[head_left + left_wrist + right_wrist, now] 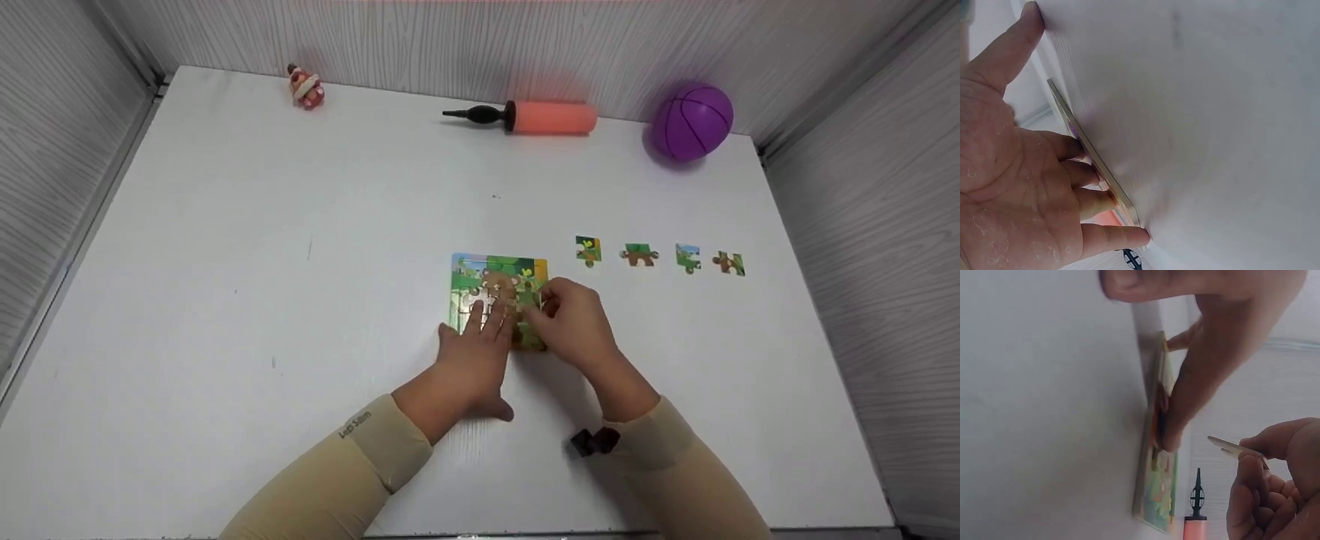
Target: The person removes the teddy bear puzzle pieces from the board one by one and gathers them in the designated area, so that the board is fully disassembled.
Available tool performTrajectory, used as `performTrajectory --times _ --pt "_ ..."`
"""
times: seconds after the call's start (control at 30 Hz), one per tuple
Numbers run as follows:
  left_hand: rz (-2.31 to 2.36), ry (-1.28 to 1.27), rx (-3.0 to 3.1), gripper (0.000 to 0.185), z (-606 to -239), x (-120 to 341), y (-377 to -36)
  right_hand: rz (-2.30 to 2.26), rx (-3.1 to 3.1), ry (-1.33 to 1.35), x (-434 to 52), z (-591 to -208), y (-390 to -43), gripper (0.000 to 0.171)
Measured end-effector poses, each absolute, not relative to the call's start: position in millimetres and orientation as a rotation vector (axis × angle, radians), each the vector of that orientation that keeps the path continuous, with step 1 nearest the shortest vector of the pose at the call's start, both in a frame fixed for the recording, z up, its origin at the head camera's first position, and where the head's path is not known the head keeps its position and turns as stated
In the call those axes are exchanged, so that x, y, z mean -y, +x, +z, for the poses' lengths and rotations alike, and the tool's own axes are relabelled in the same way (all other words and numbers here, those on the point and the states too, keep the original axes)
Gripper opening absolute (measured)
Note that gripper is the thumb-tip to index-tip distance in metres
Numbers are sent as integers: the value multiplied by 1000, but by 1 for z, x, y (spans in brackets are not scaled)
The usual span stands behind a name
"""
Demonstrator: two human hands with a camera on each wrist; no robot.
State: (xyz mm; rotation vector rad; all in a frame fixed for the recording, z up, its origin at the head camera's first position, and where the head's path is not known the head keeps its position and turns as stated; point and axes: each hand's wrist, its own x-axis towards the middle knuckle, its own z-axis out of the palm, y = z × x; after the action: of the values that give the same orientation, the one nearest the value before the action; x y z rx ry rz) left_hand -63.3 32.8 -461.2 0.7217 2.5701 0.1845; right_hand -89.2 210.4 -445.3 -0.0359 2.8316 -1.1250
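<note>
1. Near the middle of the frame, the right hand pinches a puzzle piece just above the puzzle board.
2. The left hand presses flat fingers on the board.
3. The left sleeve has small writing, too blurry to read.
4. Four loose pieces lie to the right.

small print on left sleeve, too blurred to read; nothing else.
</note>
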Motion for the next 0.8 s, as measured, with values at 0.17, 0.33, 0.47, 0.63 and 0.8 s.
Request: performTrajectory --times 0.17,0.33,0.47,0.63,0.8 --pt "160 742 -2588 137 -462 -33 -62 -1273 -2770 88 -240 -448 -96 25" --pt "175 752 -2596 137 -463 -32 -62 -1326 -2720 228 -268 -455 -98 25" --pt "209 736 -2589 138 -462 -31 -62 -1339 -2705 299 -282 -458 -100 25" --pt "227 723 -2586 137 -461 -31 -62 -1350 -2702 374 -294 -458 -103 29" --pt "218 731 -2588 138 -460 -31 -61 -1319 -2712 443 -302 -461 -107 31"
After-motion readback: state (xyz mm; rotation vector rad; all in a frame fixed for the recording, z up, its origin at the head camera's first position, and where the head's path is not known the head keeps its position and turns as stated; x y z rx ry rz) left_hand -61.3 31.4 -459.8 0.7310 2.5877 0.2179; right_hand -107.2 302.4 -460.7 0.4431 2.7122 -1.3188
